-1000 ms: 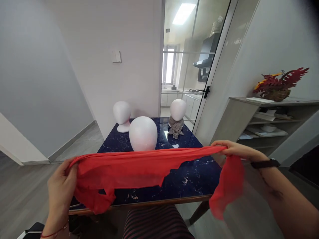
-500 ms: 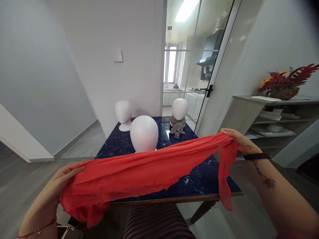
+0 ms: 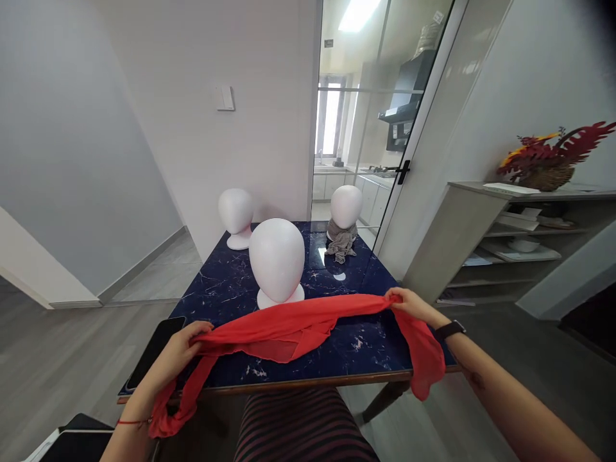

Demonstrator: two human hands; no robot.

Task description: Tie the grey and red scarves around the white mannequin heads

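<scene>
A red scarf (image 3: 289, 324) stretches across the front of the blue marble-patterned table (image 3: 356, 359), its ends drooping past the front edge. My left hand (image 3: 185, 346) is closed on the scarf near its left end. My right hand (image 3: 409, 307) pinches it toward the right end. Just beyond the scarf stands a white mannequin head (image 3: 276, 260) on a round base, bare. Behind it on the left is a second bare white head (image 3: 235, 212). At the back right, a third head (image 3: 346, 206) has a grey-brown scarf (image 3: 342, 240) around its neck.
A black phone (image 3: 156, 350) lies at the table's left front corner. Behind the table are a wall and a glass door (image 3: 366, 141). To the right stands an open shelf unit (image 3: 520, 231) with a basket of red leaves (image 3: 543, 173) on top.
Both hands have moved inward and the scarf has come down toward the tabletop, gathered narrower. The near head's base and the phone now show.
</scene>
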